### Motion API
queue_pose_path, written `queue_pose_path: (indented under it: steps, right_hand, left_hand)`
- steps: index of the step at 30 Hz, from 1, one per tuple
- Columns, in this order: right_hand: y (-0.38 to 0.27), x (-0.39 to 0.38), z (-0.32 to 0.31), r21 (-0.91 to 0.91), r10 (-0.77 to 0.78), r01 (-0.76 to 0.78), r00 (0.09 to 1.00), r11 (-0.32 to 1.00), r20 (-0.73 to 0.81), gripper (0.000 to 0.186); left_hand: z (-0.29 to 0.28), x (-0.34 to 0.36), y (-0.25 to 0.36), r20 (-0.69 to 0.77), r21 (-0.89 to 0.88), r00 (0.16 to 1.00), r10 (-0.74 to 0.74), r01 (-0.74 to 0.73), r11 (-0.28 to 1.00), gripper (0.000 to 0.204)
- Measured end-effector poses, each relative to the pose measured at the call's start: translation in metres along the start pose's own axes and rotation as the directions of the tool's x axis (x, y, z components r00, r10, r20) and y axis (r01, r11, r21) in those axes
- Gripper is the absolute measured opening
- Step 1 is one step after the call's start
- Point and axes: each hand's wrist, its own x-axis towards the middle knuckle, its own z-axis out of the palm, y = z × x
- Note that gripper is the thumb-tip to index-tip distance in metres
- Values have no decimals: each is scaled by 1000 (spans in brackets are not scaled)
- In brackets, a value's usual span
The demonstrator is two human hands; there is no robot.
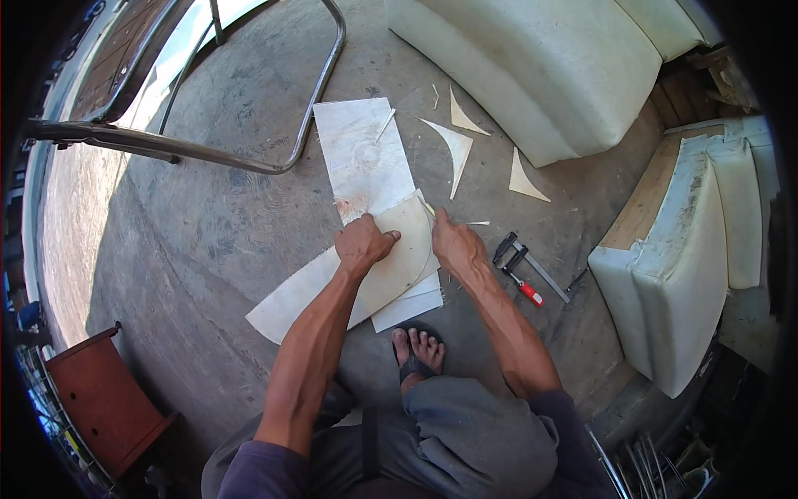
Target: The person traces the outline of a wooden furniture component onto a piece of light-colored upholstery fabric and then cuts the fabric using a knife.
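A cream, stiff-looking sheet with a rounded end [403, 241] lies slantwise over a white rectangular sheet [362, 141] on the floor. My left hand [364, 243] is closed at the cream sheet's far edge, fingers curled and thumb pressed on top. Just beyond the curved right edge, my right hand [459, 245] is closed around something slim. Only a small yellowish end shows; the rest is hidden by the fingers. Curved white offcuts [453, 154] lie beyond my hands, with one pointed scrap [524, 181] farther right.
A clamp with a red handle [528, 270] rests right of my right arm. Pale upholstered seat pieces [532, 75] stand at the far right and right [673, 274]. A metal tube frame [233, 158] is at far left, a reddish-brown box [108, 399] at near left. My sandaled foot [418, 349] is close to the sheets.
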Motion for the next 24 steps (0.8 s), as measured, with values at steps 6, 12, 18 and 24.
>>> queue_pose_path:
  steps: [6,12,18,24]
  right_hand:
    - [-2,-5,-5,-41,56,-53,996,998,75,29]
    - [-2,-12,-6,-41,77,-73,991,996,110,30]
    - [1,-21,0,-37,99,-95,990,995,104,30]
    - [4,-36,16,19,132,-134,987,991,89,29]
  left_hand:
    - [3,-1,-1,-15,-34,1000,-18,18,999,69]
    - [6,-1,-2,-59,-48,998,-22,19,999,64]
    - [12,-2,-2,-130,-62,991,-28,20,998,57]
    - [12,-4,-4,-123,-53,992,-30,23,998,57]
